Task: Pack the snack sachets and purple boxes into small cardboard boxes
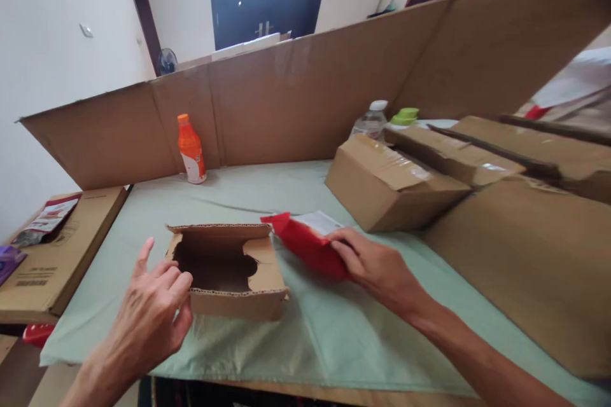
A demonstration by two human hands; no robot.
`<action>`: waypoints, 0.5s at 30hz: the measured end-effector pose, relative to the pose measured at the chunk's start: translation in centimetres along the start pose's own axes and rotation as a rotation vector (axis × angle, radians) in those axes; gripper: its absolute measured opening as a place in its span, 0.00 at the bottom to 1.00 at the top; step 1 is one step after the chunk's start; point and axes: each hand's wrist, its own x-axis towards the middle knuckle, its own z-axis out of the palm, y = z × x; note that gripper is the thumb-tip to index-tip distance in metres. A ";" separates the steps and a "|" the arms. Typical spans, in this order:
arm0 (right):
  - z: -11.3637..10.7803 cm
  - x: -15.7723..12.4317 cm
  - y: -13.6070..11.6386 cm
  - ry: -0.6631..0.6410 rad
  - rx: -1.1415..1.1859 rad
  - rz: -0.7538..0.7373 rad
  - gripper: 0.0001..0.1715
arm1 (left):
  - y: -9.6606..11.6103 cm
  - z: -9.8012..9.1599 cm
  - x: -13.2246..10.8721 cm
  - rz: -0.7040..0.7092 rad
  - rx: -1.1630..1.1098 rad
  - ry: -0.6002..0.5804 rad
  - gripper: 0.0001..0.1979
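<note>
A small cardboard box stands with its top uncovered on the pale green cloth, and its inside looks dark. At its left end is my left hand, with several fingers curled over the rim and one finger stretched upward. My right hand pinches a red packet just right of the box, its free end tilted up toward the box's right rim. Behind the red packet lies a white, flat piece, partly hidden; I cannot tell whether it belongs to the packet.
An orange bottle stands at the back left before a tall cardboard screen. Closed cardboard boxes crowd the right side, with a clear bottle and a green-capped container behind. A flat carton bearing packets lies left.
</note>
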 end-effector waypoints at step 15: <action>-0.2 3.1 -14.0 0.337 1.019 0.042 0.13 | 0.9 1.6 -2.2 -0.170 0.103 0.044 0.09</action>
